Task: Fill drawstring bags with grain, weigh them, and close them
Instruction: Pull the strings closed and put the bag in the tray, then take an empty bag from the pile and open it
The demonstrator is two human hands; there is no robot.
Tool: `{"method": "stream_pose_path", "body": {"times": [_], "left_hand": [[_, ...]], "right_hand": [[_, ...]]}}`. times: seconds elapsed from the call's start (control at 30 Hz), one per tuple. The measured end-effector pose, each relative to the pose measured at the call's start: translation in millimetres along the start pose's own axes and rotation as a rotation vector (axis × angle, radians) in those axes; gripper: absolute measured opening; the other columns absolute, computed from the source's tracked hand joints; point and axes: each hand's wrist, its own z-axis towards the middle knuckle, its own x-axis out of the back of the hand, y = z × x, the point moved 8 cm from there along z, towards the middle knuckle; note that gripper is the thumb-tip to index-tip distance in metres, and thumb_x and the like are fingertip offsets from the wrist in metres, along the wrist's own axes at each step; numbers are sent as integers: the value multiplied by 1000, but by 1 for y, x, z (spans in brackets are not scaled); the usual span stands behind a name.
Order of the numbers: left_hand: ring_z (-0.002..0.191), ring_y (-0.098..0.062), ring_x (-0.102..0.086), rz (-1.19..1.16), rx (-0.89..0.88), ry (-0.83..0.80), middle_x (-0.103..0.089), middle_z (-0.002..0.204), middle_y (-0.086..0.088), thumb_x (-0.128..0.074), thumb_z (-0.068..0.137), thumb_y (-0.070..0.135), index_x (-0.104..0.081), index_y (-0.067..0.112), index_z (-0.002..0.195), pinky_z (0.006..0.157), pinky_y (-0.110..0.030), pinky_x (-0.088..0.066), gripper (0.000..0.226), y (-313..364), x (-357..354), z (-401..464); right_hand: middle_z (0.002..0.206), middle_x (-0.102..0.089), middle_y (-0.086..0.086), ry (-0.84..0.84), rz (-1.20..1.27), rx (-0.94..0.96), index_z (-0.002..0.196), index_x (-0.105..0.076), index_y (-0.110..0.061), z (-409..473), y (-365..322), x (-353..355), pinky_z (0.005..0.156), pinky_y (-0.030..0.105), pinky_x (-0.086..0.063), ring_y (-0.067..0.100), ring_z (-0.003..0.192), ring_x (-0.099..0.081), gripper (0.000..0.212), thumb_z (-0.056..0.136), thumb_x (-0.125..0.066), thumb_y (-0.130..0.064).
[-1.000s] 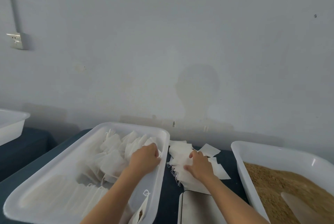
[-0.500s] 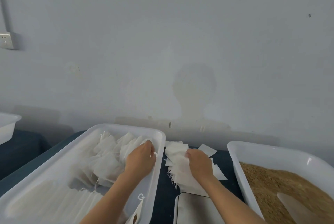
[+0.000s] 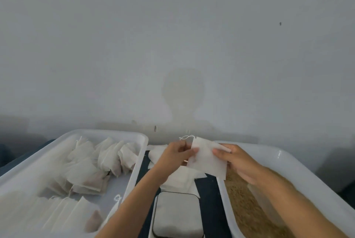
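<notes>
Currently both hands hold one empty drawstring bag (image 3: pixel 207 159) up above the scale (image 3: pixel 177 214): left hand (image 3: pixel 175 156) pinches its left edge, right hand (image 3: pixel 239 161) pinches the right. Grain tray (image 3: pixel 284 156) sits right of the scale, filled-bags tray (image 3: pixel 107 134) left, loose bags (image 3: pixel 177 179) just behind it.

two bare forearms enter from the lower edge, sleeveless within view, ending in an ungloved left hand (image 3: pixel 172 158) and right hand (image 3: pixel 241 163), both without rings, watches or bands.
</notes>
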Motion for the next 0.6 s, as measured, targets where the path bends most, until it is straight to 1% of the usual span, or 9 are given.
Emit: {"method": "stream_pose_path", "body": {"times": [0.07,0.13,0.2,0.3,0.37,0.43,0.5,0.53,0.6], "left_hand": [[61,-6,-60,-1,-3,-48,-61,70,0,-61,91,19,-56,8,76,57,-16,-49,19,1,-29,-1],[54,-2,-55,22,21,-105,-56,62,6,-59,92,20,-51,14,70,52,-14,-46,24,-4,-60,-1],[49,-2,-51,27,54,-152,-51,61,3,-57,93,19,-47,13,69,51,-14,-45,27,-12,-90,0],[48,-2,-51,70,76,-196,-50,58,4,-56,94,21,-44,15,64,51,-15,-45,32,-25,-133,3],[43,1,-49,88,66,-215,-47,52,9,-57,93,21,-43,17,61,50,-13,-44,35,-28,-158,5],[44,3,-49,84,50,-229,-48,53,9,-57,93,22,-45,18,62,52,-12,-45,33,-29,-177,6],[51,-2,-54,23,60,-247,-53,62,4,-53,95,22,-49,15,68,54,-15,-47,28,-29,-188,7],[57,-6,-56,-19,73,-268,-56,67,0,-49,97,22,-51,13,72,55,-17,-48,26,-29,-193,6],[63,-11,-59,-100,84,-300,-59,72,-3,-41,100,23,-55,13,77,58,-20,-50,29,-27,-199,5]], "right_hand": [[99,-69,12,24,50,-70,109,-65,-6,-17,20,20,76,33,-49,24,90,-64,36,81,-60,-29],[102,-71,10,44,50,-118,108,-66,-12,-34,39,40,82,37,-53,25,93,-66,29,84,-61,-28],[100,-71,8,107,-78,-145,103,-66,-14,-49,57,57,87,39,-55,23,93,-67,19,88,-62,-26],[95,-63,-2,387,-496,-93,97,-57,-17,-65,68,90,79,27,-51,13,90,-61,14,87,-65,-24],[85,-57,-3,527,-578,19,89,-53,-17,-73,60,103,69,20,-44,11,80,-56,13,88,-64,-23],[68,-52,-3,544,-525,78,74,-52,-15,-76,57,109,56,16,-38,13,62,-50,20,91,-59,-24],[56,-50,-4,496,-301,49,67,-56,-12,-75,63,108,49,14,-38,13,52,-48,29,91,-56,-29],[57,-53,0,469,-179,2,70,-61,-8,-74,71,106,49,16,-40,14,52,-51,32,90,-56,-32],[68,-59,11,420,14,-92,86,-65,1,-71,83,101,60,29,-48,22,63,-58,37,88,-57,-35]]}}
